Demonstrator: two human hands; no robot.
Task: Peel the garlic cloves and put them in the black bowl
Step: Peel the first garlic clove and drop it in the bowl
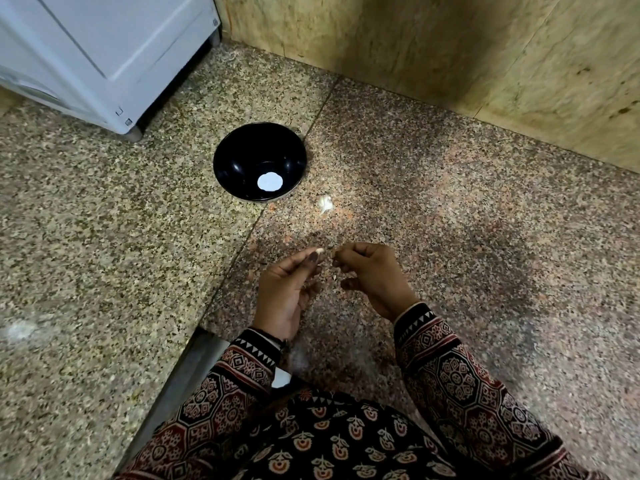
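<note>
Head view looks down on a speckled granite counter (450, 254) that fills most of the frame. A straight seam runs diagonally across it from beside the bowl to the near edge. At lower left the slab ends in a straight edge with a dark gap below it. A mottled stone wall (433, 46) closes off the far right side and meets the counter in a long diagonal line. A white appliance (104, 46) fills the far left corner, its foot resting on the counter. Broad bare stretches of granite lie left of the seam and right of the hands.

Patterned sleeves (467, 375) come in from the bottom. The black bowl (235, 161) sits on the seam, near the appliance's corner, with a round white patch on its bottom. The left hand (287, 289) is palm up, thumb and forefinger pinching a garlic clove (320, 251), the other fingers loosely curled. The right hand (374, 275) is just beside it, fingers curled, thumb and forefinger pressed on a small scrap (335, 260) too small to identify. A loose garlic piece (325, 203) lies on the counter between the bowl and the hands, just beside the bowl.
</note>
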